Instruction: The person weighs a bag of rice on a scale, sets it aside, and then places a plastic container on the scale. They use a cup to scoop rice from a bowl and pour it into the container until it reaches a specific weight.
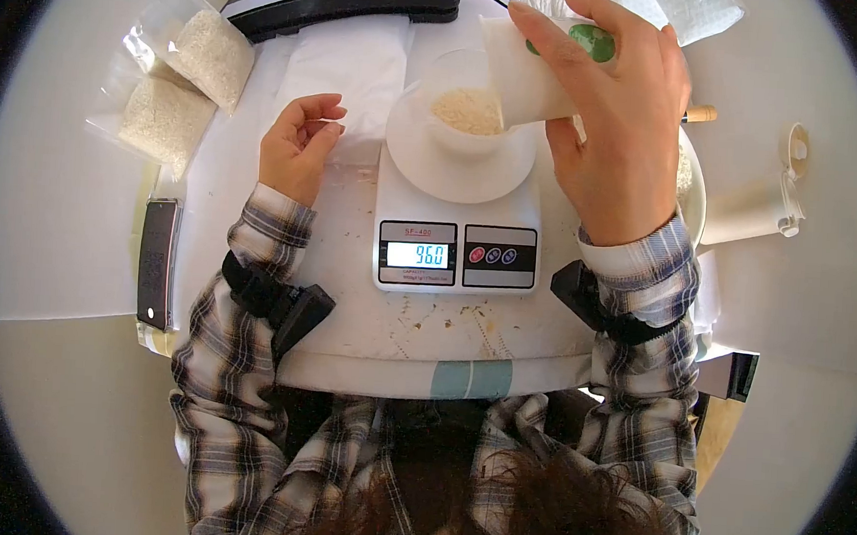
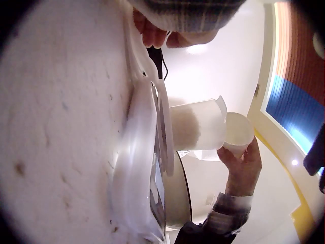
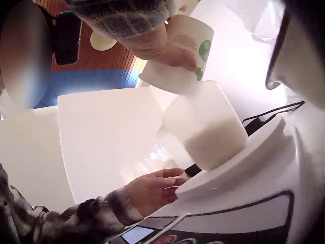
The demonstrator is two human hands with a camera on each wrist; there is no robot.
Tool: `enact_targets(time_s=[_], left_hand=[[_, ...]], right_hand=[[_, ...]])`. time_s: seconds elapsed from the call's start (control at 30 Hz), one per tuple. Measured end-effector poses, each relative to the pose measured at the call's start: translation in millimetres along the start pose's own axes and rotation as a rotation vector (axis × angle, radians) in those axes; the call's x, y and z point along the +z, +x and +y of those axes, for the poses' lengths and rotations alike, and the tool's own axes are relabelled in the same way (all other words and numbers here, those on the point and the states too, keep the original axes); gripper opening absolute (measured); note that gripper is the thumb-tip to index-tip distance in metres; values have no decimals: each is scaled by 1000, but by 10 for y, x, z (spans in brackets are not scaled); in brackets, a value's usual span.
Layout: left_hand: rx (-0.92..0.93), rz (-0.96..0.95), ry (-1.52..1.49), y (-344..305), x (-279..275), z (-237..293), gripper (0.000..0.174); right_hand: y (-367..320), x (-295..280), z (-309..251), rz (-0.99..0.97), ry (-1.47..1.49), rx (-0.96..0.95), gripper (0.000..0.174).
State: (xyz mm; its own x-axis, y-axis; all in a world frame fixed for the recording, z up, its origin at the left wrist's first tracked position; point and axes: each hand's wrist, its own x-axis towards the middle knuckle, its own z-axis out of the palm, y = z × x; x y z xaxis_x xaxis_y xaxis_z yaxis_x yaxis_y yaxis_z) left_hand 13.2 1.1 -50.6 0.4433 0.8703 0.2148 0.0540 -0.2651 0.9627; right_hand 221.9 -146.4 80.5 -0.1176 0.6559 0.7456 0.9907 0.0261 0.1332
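Observation:
My right hand (image 1: pixel 628 133) grips a white paper cup (image 1: pixel 526 77) with green leaf print, tipped over a translucent spouted jug (image 3: pixel 205 109). Pale grain (image 1: pixel 468 110) fills the lower part of the jug, which stands on the round plate of a white kitchen scale (image 1: pixel 460 206). Lit digits on its display (image 1: pixel 417 255) look like 960. Left of the scale, my left hand (image 1: pixel 300 152) holds nothing, its fingers loosely bent near some flat white bags (image 1: pixel 348 62).
Two clear bags of grain (image 1: pixel 170 119) lie at the far left, with a phone (image 1: pixel 158 263) below them. A long black-and-white appliance (image 1: pixel 346 7) lies at the back. At right are a wide bowl (image 1: pixel 695 205), partly behind my hand, and a white bottle (image 1: pixel 751 214).

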Motion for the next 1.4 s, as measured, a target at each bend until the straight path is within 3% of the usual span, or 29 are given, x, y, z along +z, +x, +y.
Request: enact_targets(time_s=[0.1,0.23,0.3,0.53,0.63,0.7,0.83,0.9,1.03,1.2,1.27,1.4], left_hand=[[20,12,-23,-1,12,-3,29],[34,25,-26,-6,14,-11,27],[12,11,-15,-7,-4,-11,29],[-11,0,-18,-10,0,11,30],[4,0,-7,-5,-2,-7,30],[0,-1,-9,-9,-1,7,30],[17,-1,-26,-7,-1,6,30],[16,-2,-19,-2,-5,0,30],[-9,-3,13,4,-8,-2,31],[26,11,-26,30,-18,-78,29],[26,10,-20,24,-25,-51,30],[40,-31,-6,40,-61,-129,31]], right_hand=[[-20,33,32,11,127,50,44],[13,8,-16,53,66,-7,47],[27,-8,-37,-40,78,132,47],[-18,13,47,6,146,104,52],[-21,11,42,32,167,197,55],[-13,-95,66,-7,379,272,54],[-97,-241,252,-54,335,241,50],[-92,-417,329,-225,399,317,56],[-170,-639,515,-271,348,407,69],[-342,-726,778,-309,294,403,63],[-430,-674,880,-460,264,284,59],[-637,-536,963,-528,179,175,54]])
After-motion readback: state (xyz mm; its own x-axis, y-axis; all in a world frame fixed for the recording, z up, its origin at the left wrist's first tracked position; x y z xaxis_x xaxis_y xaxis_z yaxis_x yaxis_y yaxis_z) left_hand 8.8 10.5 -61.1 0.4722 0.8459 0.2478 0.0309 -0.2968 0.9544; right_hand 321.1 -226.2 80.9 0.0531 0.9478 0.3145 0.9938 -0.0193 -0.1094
